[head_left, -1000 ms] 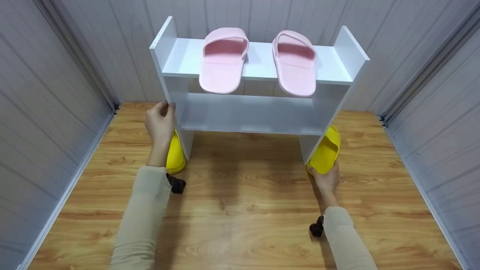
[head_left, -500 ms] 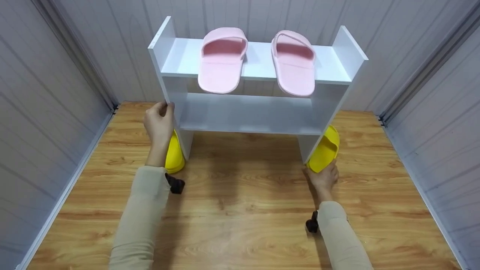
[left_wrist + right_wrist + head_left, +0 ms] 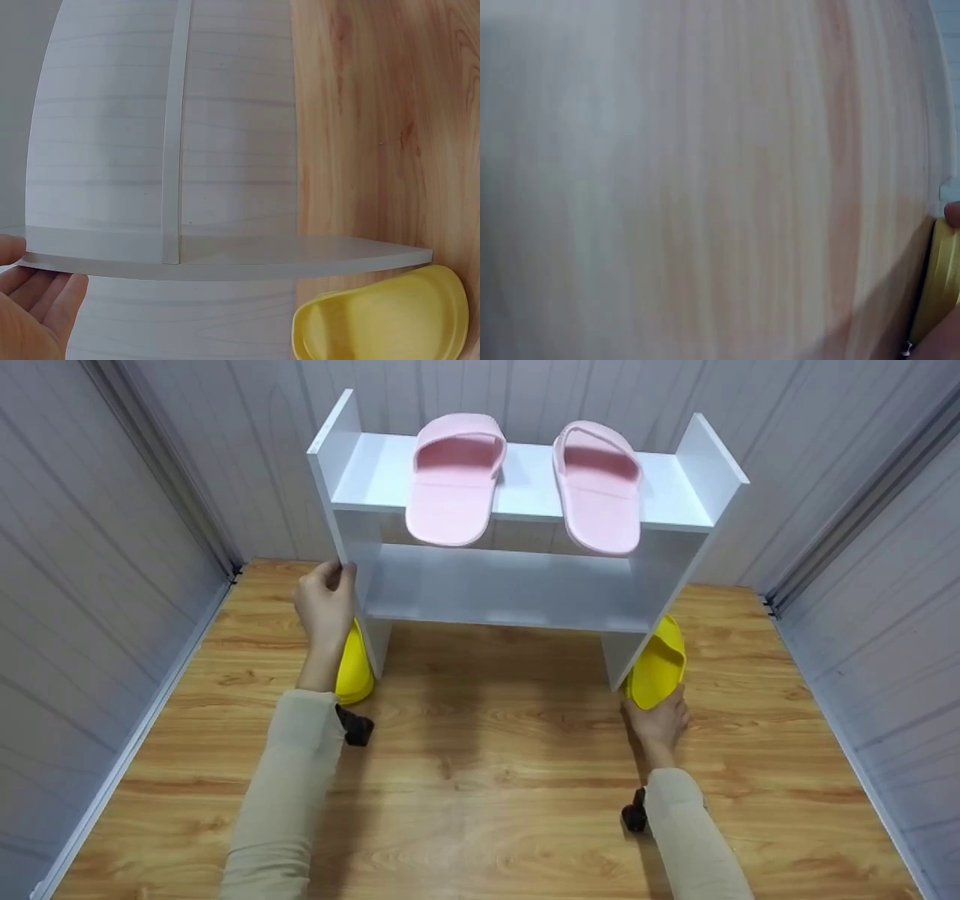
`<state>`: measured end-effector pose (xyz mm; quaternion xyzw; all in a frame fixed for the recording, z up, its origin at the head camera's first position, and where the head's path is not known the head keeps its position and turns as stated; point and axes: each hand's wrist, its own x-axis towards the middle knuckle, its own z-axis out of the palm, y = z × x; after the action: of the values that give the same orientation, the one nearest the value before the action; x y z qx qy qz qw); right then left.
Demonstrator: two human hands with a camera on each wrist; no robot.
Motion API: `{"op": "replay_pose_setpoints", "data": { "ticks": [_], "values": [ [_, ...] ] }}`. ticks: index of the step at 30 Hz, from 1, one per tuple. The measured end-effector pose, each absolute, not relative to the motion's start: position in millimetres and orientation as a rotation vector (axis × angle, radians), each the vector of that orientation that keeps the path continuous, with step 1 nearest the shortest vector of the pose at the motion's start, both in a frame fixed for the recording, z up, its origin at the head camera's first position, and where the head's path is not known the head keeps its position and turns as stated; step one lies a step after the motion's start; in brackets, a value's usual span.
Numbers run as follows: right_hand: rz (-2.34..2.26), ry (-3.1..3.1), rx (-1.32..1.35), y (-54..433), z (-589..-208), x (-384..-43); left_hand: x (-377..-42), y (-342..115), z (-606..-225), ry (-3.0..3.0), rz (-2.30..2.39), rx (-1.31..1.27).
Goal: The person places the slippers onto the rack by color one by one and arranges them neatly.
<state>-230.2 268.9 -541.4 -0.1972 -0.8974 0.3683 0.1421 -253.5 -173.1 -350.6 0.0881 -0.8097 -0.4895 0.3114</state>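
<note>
In the head view, my left hand [image 3: 324, 600] pinches the front edge of the left side panel of a white shoe rack [image 3: 495, 585]. The left wrist view shows the thumb on one side of that panel and fingers on the other. Just below this hand, a yellow slipper [image 3: 354, 669] stands on the floor outside the panel, partly hidden by the wrist. My right hand [image 3: 657, 723] grips the near end of another yellow slipper [image 3: 657, 669], beside the foot of the right panel. A yellow edge [image 3: 939, 292] appears between thumb and finger in the right wrist view.
Two pink slippers [image 3: 453, 499] [image 3: 602, 506] sit on the top shelf, their heel ends overhanging its front edge. A middle shelf [image 3: 510, 589] spans the rack below. Walls enclose the wooden floor [image 3: 480, 780] at the back and both sides.
The right hand and its yellow slipper have shifted slightly to the right, a little out from the rack's foot. My left hand keeps its hold on the panel. The head view has moved slightly.
</note>
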Motion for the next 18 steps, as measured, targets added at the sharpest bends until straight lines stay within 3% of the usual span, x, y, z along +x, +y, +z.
{"op": "replay_pose_setpoints", "data": {
  "ticks": [18],
  "values": [
    [1.09, -2.558, -0.682, 277.4, -538.8, -227.7, -254.2, -173.3, -351.9, -2.148, -1.284, 0.226]
  ]
}}
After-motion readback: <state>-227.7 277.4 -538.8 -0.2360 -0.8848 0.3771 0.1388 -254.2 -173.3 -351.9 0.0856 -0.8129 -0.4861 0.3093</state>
